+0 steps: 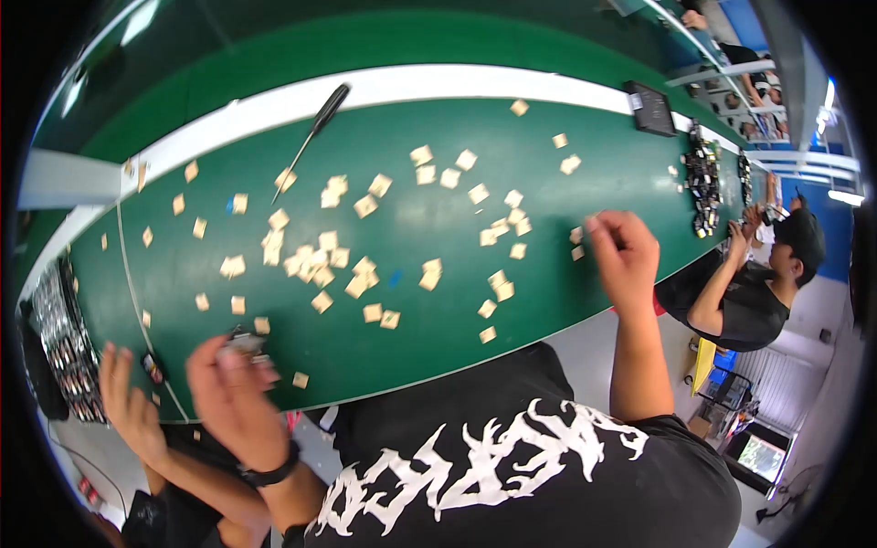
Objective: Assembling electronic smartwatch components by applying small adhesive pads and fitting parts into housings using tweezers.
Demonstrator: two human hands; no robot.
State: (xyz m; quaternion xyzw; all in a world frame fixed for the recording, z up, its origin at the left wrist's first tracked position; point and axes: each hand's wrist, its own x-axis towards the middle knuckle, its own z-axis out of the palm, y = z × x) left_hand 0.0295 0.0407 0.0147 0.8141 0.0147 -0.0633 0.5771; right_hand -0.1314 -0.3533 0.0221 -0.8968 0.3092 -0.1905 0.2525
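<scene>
My left hand [228, 388], with a black band at the wrist, is over the near left edge of the green table [438, 342]. Its blurred fingers close around a small dark and silvery part [248, 343], too smeared to name exactly. Further right, my right hand [627, 251] is closed with thumb and forefinger together; whatever they may pinch does not show. Just left of its fingertips lie small beige square pieces [576, 235]. Many more beige squares [315, 265] are scattered over the table, some overlapping.
A screwdriver [315, 128] lies at the far side, a black tray [650, 108] at the far right. Rows of dark parts [702, 178] sit at the right end, more [68, 338] at the left. A co-worker's hands [132, 411] are beside my left hand; another person [754, 279] works at right.
</scene>
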